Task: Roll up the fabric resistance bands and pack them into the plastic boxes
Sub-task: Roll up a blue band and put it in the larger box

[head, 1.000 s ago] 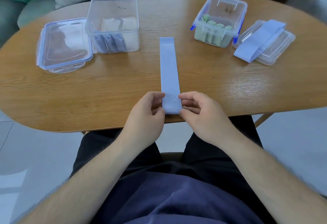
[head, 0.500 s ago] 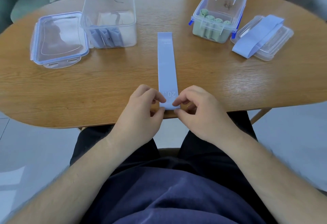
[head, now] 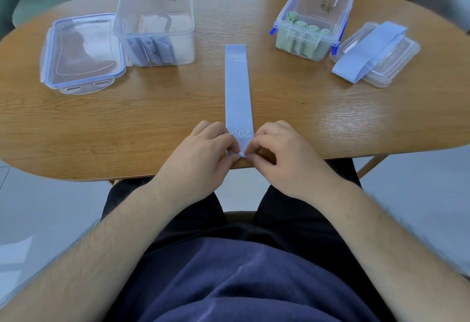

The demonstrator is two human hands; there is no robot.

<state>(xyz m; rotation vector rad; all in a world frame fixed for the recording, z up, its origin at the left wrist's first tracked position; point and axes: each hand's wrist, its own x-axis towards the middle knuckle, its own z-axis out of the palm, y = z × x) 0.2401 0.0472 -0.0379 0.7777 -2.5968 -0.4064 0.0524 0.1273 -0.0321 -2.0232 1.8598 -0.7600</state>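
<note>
Head view only.

Long pale-blue fabric resistance band point(head: 237, 87) flat on the oval wooden counter point(head: 152, 123), running straight away from the hands. Near end at the counter edge, pinched from both sides.
- Left hand point(head: 203, 151): thumb and forefinger curled onto the band's near left corner.
- Right hand point(head: 282, 154): same pinch on the near right corner.
- Small first curl of fabric between the fingertips; too small to tell whether a full turn.

Beyond the hands, to the left: tall clear plastic box point(head: 155, 4), open, with blue rolls point(head: 152, 49) standing inside. Blue-rimmed lid point(head: 81, 52) just beside it, further left.

Beyond the hands, to the right: smaller clear box with blue clips point(head: 338, 4), green rolls point(head: 305, 26) inside. Further right, a second pale-blue band point(head: 368, 52) draped loose over a clear lid point(head: 396, 67).

Risks, as judged:
- Skewed start from one hand leading the other: coned roll, poor fit in the box.
- Slack first turn: fat, soft roll, prone to unwinding.
- Near end right at the counter edge: a slip off it likely to undo the curl.
- Springy fabric: apt to flick open on any easing of the pinch before the roll gains bulk.
</note>
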